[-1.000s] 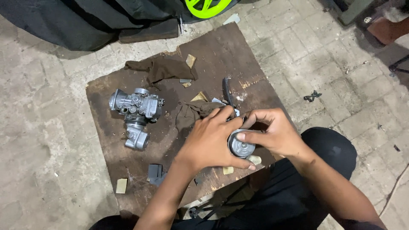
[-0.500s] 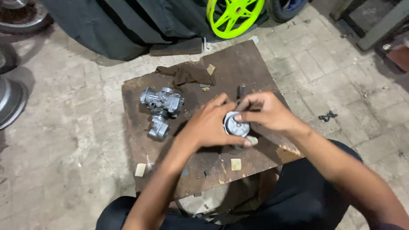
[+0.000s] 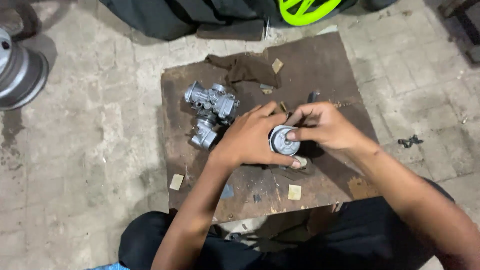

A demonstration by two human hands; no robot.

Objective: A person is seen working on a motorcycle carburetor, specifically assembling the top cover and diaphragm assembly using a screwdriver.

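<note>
A: Both hands, left hand (image 3: pixel 250 137) and right hand (image 3: pixel 325 125), grasp a round metal part (image 3: pixel 284 140) over the wooden board (image 3: pixel 320 60).
B: Yep, carburetor (image 3: pixel 210 112) sits just beside. Probably a cap, hard to tell.

Left hand (image 3: pixel 250 140): bare, no glove, no ring or band to be seen.
Right hand (image 3: pixel 327 127): bare too, no glove; nothing worn on the fingers (image 3: pixel 295 135) that shows.
Forearms: both uncovered from wrist to the lower edge of the view; no sleeve, watch or strap in sight.
Fingernails: short; one on the left thumb shows pale at the tip.
Legs: black trousers (image 3: pixel 380 240), plain cloth with soft folds, filling the bottom of the view on both sides.
Markings: none visible on the clothing.
</note>
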